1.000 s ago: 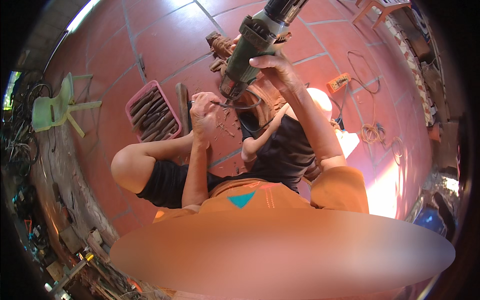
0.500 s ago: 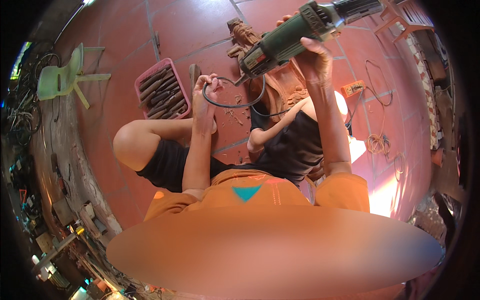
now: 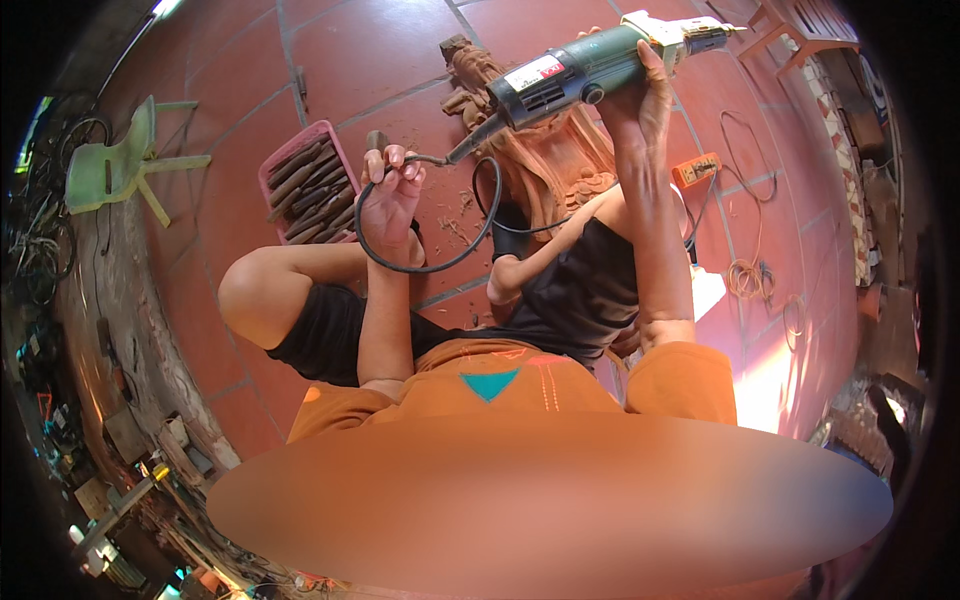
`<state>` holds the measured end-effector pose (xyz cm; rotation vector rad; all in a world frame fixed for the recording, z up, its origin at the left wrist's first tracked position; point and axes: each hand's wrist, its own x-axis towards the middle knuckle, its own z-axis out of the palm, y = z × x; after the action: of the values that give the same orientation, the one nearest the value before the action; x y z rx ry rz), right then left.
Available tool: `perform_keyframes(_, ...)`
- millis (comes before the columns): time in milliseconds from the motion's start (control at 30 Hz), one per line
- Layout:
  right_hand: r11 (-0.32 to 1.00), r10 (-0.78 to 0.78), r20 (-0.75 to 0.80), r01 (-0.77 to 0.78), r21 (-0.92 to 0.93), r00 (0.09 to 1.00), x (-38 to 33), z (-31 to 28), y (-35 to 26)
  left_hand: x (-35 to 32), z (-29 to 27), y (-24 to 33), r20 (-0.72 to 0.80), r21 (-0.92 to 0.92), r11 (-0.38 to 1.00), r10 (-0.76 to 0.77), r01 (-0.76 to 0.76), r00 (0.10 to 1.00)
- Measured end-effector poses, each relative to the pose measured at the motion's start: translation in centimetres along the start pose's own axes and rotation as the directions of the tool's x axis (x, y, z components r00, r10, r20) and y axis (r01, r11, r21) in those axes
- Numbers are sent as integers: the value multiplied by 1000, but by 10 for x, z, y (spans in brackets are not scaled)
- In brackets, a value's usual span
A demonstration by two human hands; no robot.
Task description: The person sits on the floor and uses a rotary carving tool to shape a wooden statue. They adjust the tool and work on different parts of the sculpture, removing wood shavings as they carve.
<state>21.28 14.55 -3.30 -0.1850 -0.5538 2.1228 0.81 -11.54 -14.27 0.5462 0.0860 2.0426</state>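
My right hand (image 3: 640, 100) is wrapped round a green and black die grinder (image 3: 570, 80), held up with its thin bit pointing to the far right. From the grinder's tail a black power cord (image 3: 430, 268) hangs in a loop. The fingers of my left hand (image 3: 392, 190) pinch this cord close to where it leaves the tool. Below the grinder, a carved reddish-brown wooden piece (image 3: 545, 165) lies on the floor between my legs, partly hidden by the tool and my right arm. Wood chips (image 3: 455, 225) are scattered beside it.
A pink basket (image 3: 268, 178) of wooden-handled tools stands at the left, near my knee. Farther left is a pale green plastic chair (image 3: 120, 155). An orange power strip (image 3: 696, 170) with a coiled cord (image 3: 745, 280) lies right. A reddish chair (image 3: 805, 35) stands far right.
The grinder has turned more level, its side label now showing. My left hand has moved slightly left and nearer, and the cord loop has widened.
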Motion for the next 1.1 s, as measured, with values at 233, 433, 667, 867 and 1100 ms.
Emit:
perform_keyframes(233, 999, 45, 19, -45, -11, 999, 7, -12, 2, -2, 8, 22, 41, 194, 975, -121, 111, 992)
perform_keyframes(433, 999, 19, -36, -17, 31, 999, 7, -10, 1, 1, 40, 41, 68, 508, 854, -174, 116, 982)
perform_keyframes(667, 995, -69, -9, 70, 65, 998, 6, -12, -12, 0, 47, 51, -404, 890, -177, 118, 419, 907)
perform_keyframes(867, 979, -56, 91, 37, 202, 994, 8, -21, -39, 0, -23, 63, -382, 924, 208, 494, 321, 781)
perform_keyframes(1100, 977, -133, 45, 123, 176, 990, 11, -31, -58, -56, -80, 0, -670, 502, -831, -198, 240, 716)
